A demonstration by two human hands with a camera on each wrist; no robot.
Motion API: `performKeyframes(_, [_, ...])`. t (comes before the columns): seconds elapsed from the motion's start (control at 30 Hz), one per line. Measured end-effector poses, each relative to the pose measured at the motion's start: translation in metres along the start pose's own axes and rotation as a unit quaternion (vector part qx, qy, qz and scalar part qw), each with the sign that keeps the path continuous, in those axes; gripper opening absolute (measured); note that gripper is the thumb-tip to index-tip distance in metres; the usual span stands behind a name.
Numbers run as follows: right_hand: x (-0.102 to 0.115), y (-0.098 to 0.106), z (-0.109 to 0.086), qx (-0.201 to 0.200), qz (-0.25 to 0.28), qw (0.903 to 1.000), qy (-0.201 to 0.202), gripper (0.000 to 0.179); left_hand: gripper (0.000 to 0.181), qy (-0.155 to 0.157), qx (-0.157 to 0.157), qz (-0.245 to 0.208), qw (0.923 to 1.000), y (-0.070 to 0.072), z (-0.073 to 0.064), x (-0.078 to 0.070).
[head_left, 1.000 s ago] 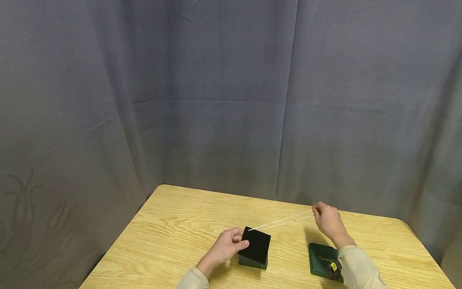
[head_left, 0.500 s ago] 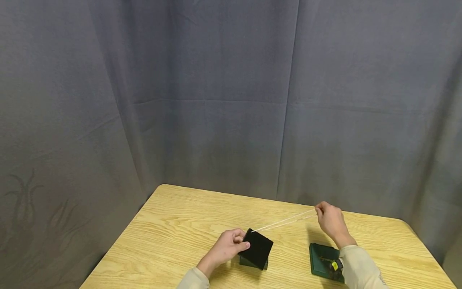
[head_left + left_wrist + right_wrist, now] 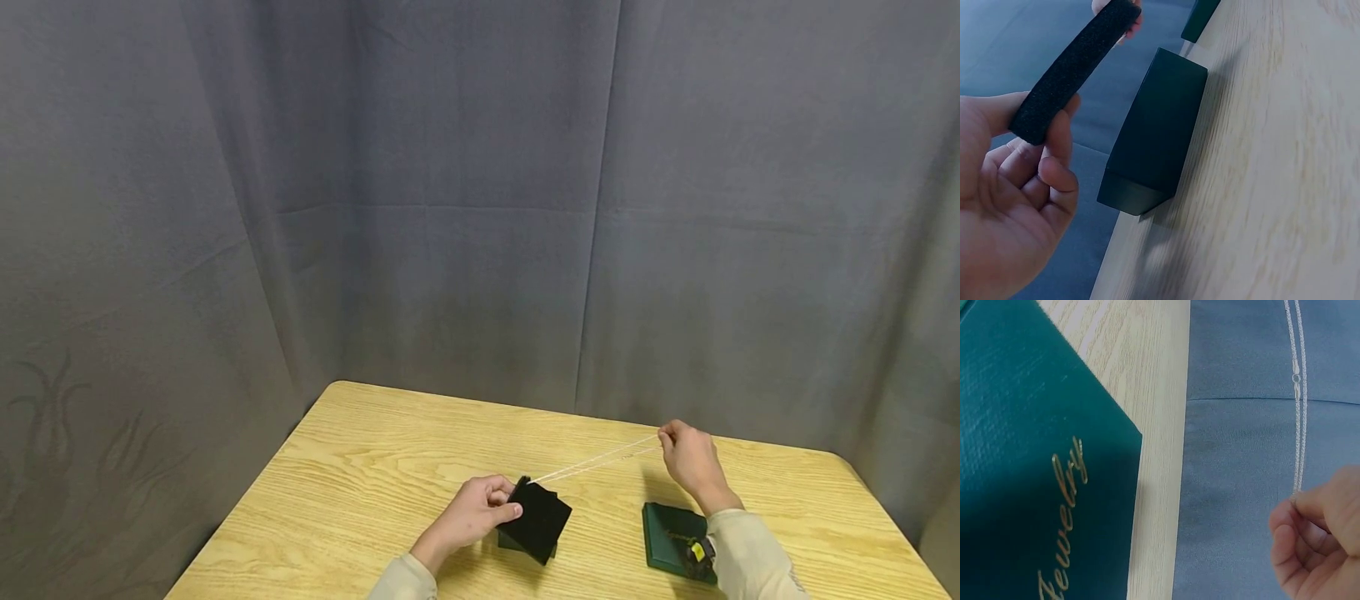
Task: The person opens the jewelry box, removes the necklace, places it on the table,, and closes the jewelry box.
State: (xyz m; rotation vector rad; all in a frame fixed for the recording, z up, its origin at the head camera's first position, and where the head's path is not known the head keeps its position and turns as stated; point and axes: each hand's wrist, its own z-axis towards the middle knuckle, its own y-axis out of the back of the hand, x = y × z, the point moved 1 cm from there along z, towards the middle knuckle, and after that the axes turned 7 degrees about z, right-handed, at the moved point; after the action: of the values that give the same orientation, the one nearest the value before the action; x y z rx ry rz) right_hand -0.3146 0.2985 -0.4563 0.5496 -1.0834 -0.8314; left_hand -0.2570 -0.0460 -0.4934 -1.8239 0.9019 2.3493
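My left hand point(image 3: 475, 510) pinches a black foam pad point(image 3: 1072, 75) by its edge, thumb on one face and fingers on the other. The pad is tilted above a dark green box base point(image 3: 1157, 128) that stands on the table. Out to the right, my right hand point(image 3: 693, 462) pinches one end of a thin silver chain necklace point(image 3: 1300, 419) between thumb and fingertips. Two strands, with a clasp on one, run taut from there to the pad's upper edge. Below the right wrist lies a green lid point(image 3: 1041, 475) with gold "Jewelry" lettering.
The wood-grain table point(image 3: 375, 450) spreads around both hands, its far edge just beyond the right hand. Grey curtains point(image 3: 465, 208) hang behind and to the left of it.
The black pad has turned clockwise and shifted slightly right in the left hand, uncovering more of the box base behind it. The right hand has drawn the chain slightly rightward.
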Motion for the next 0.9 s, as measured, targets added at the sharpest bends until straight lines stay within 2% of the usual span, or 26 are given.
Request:
performKeyframes(0.4, [-0.003,0.002,-0.001,0.004,0.004,0.9999,-0.009,0.015,0.006,0.005,0.007,0.002,1.0,-0.003,0.001,-0.001])
performKeyframes(0.77, [-0.007,0.004,0.0,0.008,0.008,0.9998,-0.015,0.017,0.008,-0.008,0.015,0.01,0.9998,-0.003,0.001,-0.001])
performKeyframes(0.9, [-0.014,0.013,0.0,-0.015,-0.005,0.9997,-0.019,0.018,0.006,-0.009,0.004,0.016,0.9998,0.002,-0.003,-0.005])
